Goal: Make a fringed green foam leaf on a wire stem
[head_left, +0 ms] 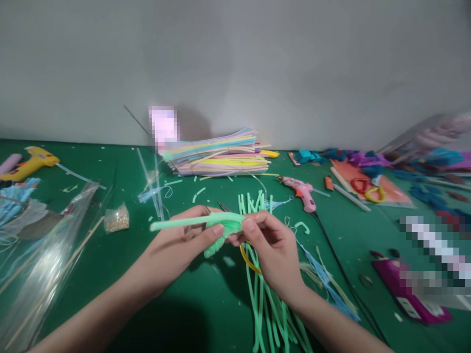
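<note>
Between my two hands is a light green pipe cleaner piece [215, 241], bent into a ribbed, curved shape with a straight end pointing left. My left hand [196, 235] pinches it from the left, thumb on top. My right hand [270, 240] grips its right end between thumb and fingers. Under my right hand lies a bundle of loose light green pipe cleaners [263, 304]. A yellow scissor handle [250, 259] shows partly beneath that hand. Small green offcuts [198, 194] lie scattered on the table beyond my hands.
A pink glue gun [300, 191] with a black cord lies right of centre, and a yellow glue gun [35, 164] far left. Multicoloured pipe cleaners [221, 154] are stacked against the wall. Clear plastic sleeves [62, 264], a bead bag [117, 218] and a magenta packet [408, 289] flank my arms.
</note>
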Demonstrator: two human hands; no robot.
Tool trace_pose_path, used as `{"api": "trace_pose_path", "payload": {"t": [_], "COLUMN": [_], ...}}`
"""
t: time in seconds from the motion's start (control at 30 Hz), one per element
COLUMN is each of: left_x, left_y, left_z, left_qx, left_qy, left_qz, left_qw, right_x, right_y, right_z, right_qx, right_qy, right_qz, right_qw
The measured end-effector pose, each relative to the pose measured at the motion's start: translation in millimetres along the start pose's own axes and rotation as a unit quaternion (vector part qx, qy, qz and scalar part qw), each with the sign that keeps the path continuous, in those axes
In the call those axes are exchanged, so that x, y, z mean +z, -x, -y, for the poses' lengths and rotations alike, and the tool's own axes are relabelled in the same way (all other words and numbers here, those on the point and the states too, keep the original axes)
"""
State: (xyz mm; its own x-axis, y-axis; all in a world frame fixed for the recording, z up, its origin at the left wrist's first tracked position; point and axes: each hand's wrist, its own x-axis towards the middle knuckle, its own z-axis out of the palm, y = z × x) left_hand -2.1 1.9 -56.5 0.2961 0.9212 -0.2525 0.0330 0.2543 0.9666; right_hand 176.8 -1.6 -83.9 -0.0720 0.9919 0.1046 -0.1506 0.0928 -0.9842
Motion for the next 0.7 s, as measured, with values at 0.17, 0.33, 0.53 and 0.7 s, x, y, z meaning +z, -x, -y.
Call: {"api": "trace_pose_path", "payload": {"t": [0.17,0.33,0.53,0.7], "left_x": [-0.9,-1.8,-3.7,-3.4], "left_y": [-1.4,-2.8,4.4,7.3], "left_z": [-1.7,-3.3,2.0,2.0], "left_qx": [0.022,0.005,-0.013,0.002], "left_qy": [-0.052,-0.065,-0.074,-0.12], "left_qz": [-0.035,-0.032,-0.013,-0.021], "left_qw": [0.998,0.997,0.997,0.993], "right_x": [-0.5,-1.1,2.5,2.4], "right_y": [1.6,1.0,2.0,4.2], "right_z": [-2.9,-3.5,-1.7,-2.2], "right_qx": [-0.014,-0.018,-0.009,0.001], "right_qy": [0.011,0.013,-0.01,-0.044], "right_qz": [0.008,0.004,0.002,0.009], "right_qw": [1.0,1.0,1.0,0.999]}}
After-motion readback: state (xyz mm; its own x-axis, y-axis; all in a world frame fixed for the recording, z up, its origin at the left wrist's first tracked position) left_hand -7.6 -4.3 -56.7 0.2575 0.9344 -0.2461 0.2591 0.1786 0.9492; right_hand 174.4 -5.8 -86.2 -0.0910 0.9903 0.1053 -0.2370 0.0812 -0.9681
